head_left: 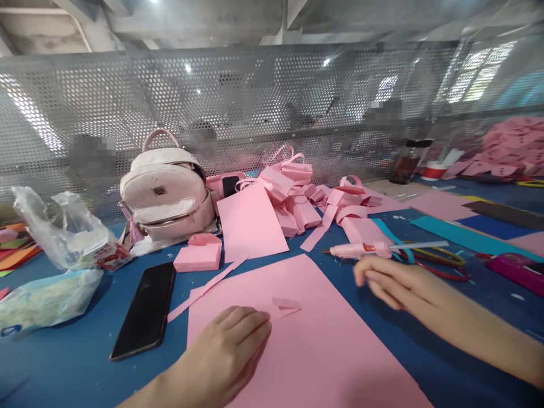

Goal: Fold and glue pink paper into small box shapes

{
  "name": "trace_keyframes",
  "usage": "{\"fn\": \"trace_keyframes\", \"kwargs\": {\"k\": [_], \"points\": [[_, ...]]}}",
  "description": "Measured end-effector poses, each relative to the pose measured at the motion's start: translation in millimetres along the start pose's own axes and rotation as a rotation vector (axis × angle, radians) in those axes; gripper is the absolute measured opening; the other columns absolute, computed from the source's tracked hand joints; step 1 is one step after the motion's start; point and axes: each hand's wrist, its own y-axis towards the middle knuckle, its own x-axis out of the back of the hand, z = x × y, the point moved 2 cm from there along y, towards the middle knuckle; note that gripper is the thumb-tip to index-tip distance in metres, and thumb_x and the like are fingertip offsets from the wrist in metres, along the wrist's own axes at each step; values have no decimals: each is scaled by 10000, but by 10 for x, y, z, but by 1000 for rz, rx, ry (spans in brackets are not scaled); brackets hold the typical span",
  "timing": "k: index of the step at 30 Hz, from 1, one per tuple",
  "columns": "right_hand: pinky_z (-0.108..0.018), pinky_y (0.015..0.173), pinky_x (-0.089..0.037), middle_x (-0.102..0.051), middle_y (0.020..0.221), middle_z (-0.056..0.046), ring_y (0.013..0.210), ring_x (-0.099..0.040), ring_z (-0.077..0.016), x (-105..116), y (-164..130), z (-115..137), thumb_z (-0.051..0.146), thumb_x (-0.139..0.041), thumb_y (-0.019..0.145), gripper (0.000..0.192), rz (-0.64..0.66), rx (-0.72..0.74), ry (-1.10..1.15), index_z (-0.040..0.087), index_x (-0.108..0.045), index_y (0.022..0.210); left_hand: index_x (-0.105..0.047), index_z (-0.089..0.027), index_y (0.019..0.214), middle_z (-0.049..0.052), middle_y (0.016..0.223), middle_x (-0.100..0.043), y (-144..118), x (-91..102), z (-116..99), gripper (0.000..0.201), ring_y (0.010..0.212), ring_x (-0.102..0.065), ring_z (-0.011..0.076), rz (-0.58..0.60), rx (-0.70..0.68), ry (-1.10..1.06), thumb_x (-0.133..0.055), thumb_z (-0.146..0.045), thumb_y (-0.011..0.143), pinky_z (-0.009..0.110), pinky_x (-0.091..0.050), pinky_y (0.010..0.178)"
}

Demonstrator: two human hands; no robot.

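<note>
My left hand (238, 345) rests on a large pink paper sheet (331, 345), its fingers together and curled, their tips at the sheet. Whether anything is under them is hidden. A small folded pink paper piece (286, 306) lies just past its fingertips. On the right, my right hand (397, 283) is closed at a pink hot glue gun (359, 250), whose handle is hidden by the fingers. The nozzle points left, and a clear glue stick sticks out behind. A narrow pink paper strip (208, 288) crosses the sheet's upper left edge.
A black phone (144, 311), a small pink paper box (198, 255) and a white backpack (170, 190) stand left. Pink paper bags (293, 192) are heaped behind the sheet. Scissors (442, 271) and a magenta tool (516, 272) lie right. A perforated metal screen (263, 102) closes the back.
</note>
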Motion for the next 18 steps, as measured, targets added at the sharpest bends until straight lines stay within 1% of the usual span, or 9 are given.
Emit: {"fn": "trace_keyframes", "kwargs": {"k": [1, 2, 4, 6, 8, 11, 14, 18], "points": [[-315, 647, -496, -621, 729, -26, 643, -576, -199, -101, 54, 61, 577, -337, 1007, 446, 116, 39, 53, 262, -646, 950, -564, -75, 1312, 159, 1266, -684, 1, 2, -7, 361, 1076, -661, 275, 6, 2, -1, -436, -88, 974, 414, -616, 909], [-310, 668, -486, -637, 799, -26, 681, -575, -192, -203, 107, 116, 523, -318, 1031, 407, 181, 80, 99, 260, -628, 1006, -561, -77, 1317, 163, 1270, -681, 0, 2, -13, 365, 1083, -659, 274, 13, 3, -2, -434, -91, 975, 414, -614, 911], [-317, 773, -475, -656, 976, -35, 832, -588, -199, -410, 215, 214, 459, -449, 1010, 267, 257, 181, 163, 256, -608, 1078, -558, -83, 1322, 173, 1273, -676, -4, 1, -17, 368, 1095, -655, 271, 19, 10, -3, -431, -97, 976, 415, -611, 919], [-316, 794, -464, -633, 1053, -40, 864, -572, -192, -597, 324, 294, 391, -491, 998, 206, 277, 253, 220, 239, -600, 1086, -558, -95, 1325, 177, 1266, -678, -7, -1, -14, 371, 1099, -659, 264, 16, 14, 3, -423, -101, 979, 415, -610, 922], [-324, 835, -456, -608, 1056, -42, 916, -561, -195, -745, 422, 357, 357, -483, 1007, 178, 284, 283, 241, 224, -599, 1031, -546, -109, 1344, 172, 1255, -685, -5, -1, -8, 385, 1099, -665, 256, 4, 10, 6, -415, -101, 982, 411, -611, 919], [-322, 818, -452, -569, 969, -32, 892, -540, -190, -894, 517, 421, 364, -460, 1023, 238, 331, 287, 215, 206, -575, 889, -526, -118, 1377, 152, 1251, -695, 3, 3, 0, 414, 1100, -670, 250, -14, -4, 8, -418, -91, 979, 401, -610, 925], [-307, 777, -441, -528, 910, -22, 862, -518, -185, -961, 548, 439, 380, -476, 1018, 285, 339, 295, 200, 202, -516, 799, -544, -97, 1359, 147, 1255, -697, 11, 7, 9, 406, 1090, -673, 255, -33, -22, 18, -436, -85, 968, 394, -610, 925], [-291, 752, -419, -488, 884, -9, 841, -496, -176, -986, 557, 402, 283, -483, 993, 228, 347, 290, 198, 206, -470, 779, -585, -65, 1302, 158, 1250, -700, 9, -30, 42, 361, 1074, -675, 252, -55, -44, 39, -468, -84, 961, 375, -611, 921]]}}
